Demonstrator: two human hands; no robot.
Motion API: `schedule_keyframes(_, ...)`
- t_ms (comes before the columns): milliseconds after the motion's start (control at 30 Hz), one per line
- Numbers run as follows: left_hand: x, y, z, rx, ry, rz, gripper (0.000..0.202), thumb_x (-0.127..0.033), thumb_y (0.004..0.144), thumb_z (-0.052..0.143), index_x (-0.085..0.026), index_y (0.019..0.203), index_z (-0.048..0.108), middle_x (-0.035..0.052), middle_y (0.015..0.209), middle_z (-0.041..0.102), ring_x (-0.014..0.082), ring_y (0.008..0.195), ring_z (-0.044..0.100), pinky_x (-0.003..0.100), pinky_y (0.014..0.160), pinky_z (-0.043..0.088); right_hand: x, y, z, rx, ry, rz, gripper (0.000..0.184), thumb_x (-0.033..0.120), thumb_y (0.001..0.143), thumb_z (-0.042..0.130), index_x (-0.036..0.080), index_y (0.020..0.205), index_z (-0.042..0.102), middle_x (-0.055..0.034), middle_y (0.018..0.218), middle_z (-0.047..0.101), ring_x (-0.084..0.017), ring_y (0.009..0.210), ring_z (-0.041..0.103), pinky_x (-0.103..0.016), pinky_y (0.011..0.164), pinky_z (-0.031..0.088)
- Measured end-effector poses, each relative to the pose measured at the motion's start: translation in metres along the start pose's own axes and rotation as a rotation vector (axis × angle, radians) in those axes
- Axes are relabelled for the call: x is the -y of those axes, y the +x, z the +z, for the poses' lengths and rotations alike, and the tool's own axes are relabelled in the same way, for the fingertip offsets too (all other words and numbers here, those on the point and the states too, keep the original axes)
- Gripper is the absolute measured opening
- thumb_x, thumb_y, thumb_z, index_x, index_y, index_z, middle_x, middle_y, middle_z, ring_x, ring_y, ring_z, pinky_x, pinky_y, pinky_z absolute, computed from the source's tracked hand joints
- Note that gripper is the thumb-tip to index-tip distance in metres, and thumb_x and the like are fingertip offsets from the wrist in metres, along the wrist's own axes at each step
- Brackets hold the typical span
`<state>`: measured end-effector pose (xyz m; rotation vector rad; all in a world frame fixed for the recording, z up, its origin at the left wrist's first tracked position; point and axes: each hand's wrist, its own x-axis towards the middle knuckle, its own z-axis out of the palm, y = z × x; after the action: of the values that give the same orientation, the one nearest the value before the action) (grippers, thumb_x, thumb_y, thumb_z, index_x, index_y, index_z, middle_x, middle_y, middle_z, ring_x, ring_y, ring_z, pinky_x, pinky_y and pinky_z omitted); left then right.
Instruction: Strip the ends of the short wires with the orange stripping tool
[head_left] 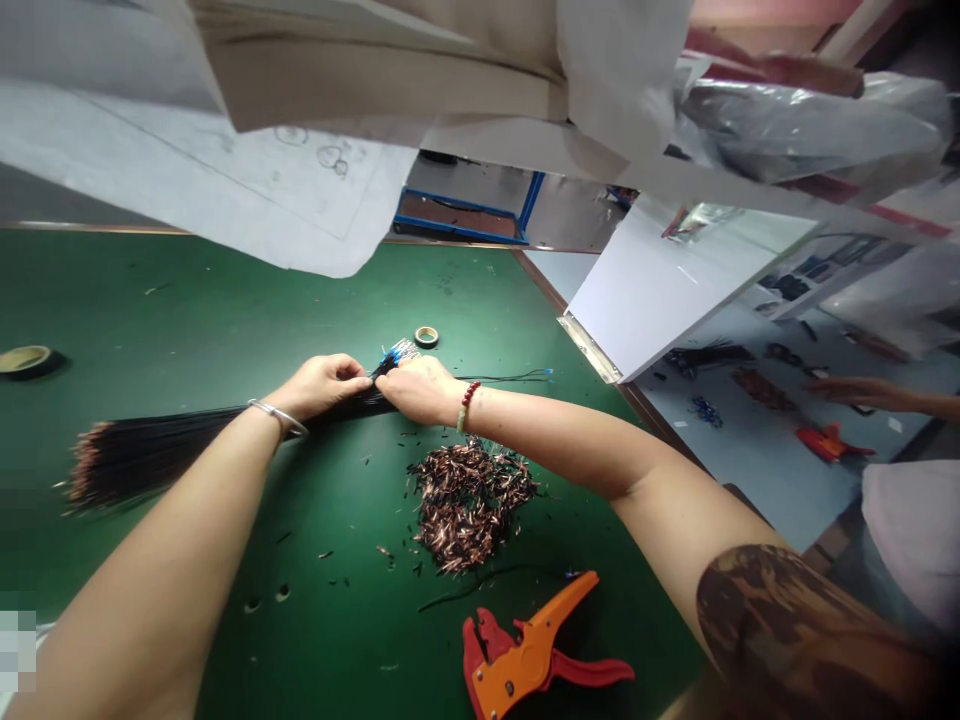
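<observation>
Head view: our left hand [324, 388] has fingers pinching the black wire bundle [176, 446], well short of the surface's [337, 610] far edge; our right hand [421, 388] curls at the blue-tipped end, its pinch hidden. Slacken our hold, and loose wires could fan out!

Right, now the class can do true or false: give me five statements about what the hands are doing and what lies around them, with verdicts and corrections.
1. The left hand and right hand are both at the bundle of black wires. True.
2. The orange-and-red tool is in the right hand. False: it lies on the green tabletop.
3. A heap of copper-coloured scraps lies on the tabletop. True.
4. The red-beaded bracelet is on the left wrist. False: it is on the right wrist.
5. The bundle's copper-coloured ends are nearer the left hand than the right. True.
</observation>
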<state>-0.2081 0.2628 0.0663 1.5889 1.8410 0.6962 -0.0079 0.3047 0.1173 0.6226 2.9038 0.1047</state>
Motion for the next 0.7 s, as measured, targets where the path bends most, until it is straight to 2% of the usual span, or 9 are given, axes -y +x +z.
schedule_keyframes(167,0.006,0.003,0.002,-0.004,0.012,0.019,0.055,-0.07,0.067,0.064,-0.02,0.087,0.073,0.0063,0.091,0.078,0.0266,0.089,0.071,0.035,0.078,0.057,0.011,0.017,0.011,-0.014,0.023,-0.01,0.032,0.008,0.104,0.043,0.008,0.114,0.073,-0.0188,0.11,0.079,-0.028,0.1,0.076,-0.038,0.08,0.059)
schedule_keyframes(300,0.008,0.005,0.001,-0.012,0.061,0.042,0.055,-0.07,0.07,0.063,-0.02,0.09,0.074,0.0069,0.096,0.079,0.0285,0.095,0.072,0.037,0.085,0.058,0.012,0.024,0.019,-0.021,0.045,-0.018,0.03,0.009,0.104,0.044,0.008,0.109,0.074,-0.0192,0.108,0.079,-0.027,0.097,0.077,-0.036,0.08,0.058)
schedule_keyframes(400,0.015,-0.004,-0.008,-0.024,0.119,0.059,0.061,-0.073,0.076,0.058,-0.021,0.104,0.077,0.0085,0.111,0.079,0.0294,0.103,0.072,0.038,0.093,0.058,0.007,0.019,0.025,-0.041,0.06,-0.024,0.027,0.014,0.105,0.047,0.009,0.105,0.074,-0.0182,0.109,0.079,-0.025,0.096,0.076,-0.034,0.081,0.057)
schedule_keyframes(500,0.034,-0.02,-0.022,-0.039,0.195,0.065,0.075,-0.074,0.073,0.063,-0.022,0.127,0.071,0.0116,0.129,0.074,0.032,0.114,0.069,0.042,0.1,0.056,0.003,0.01,0.03,-0.071,0.062,-0.017,0.024,0.011,0.104,0.049,0.009,0.109,0.073,-0.0179,0.109,0.079,-0.024,0.099,0.075,-0.034,0.084,0.057)
schedule_keyframes(600,0.059,-0.035,-0.03,-0.043,0.296,0.063,0.074,-0.067,0.063,0.075,-0.024,0.123,0.073,0.0124,0.12,0.074,0.0375,0.118,0.065,0.05,0.106,0.051,0.009,0.009,0.032,-0.101,0.059,0.0,0.027,0.006,0.103,0.047,0.007,0.115,0.07,-0.0199,0.11,0.077,-0.026,0.103,0.074,-0.036,0.085,0.057)
schedule_keyframes(700,0.078,-0.041,-0.027,-0.032,0.34,0.095,0.058,-0.062,0.073,0.067,-0.027,0.119,0.074,0.0102,0.121,0.072,0.0339,0.119,0.062,0.048,0.108,0.049,0.024,0.018,0.031,-0.112,0.067,-0.027,0.028,0.009,0.106,0.044,0.009,0.116,0.07,-0.0196,0.115,0.076,-0.027,0.108,0.072,-0.037,0.085,0.057)
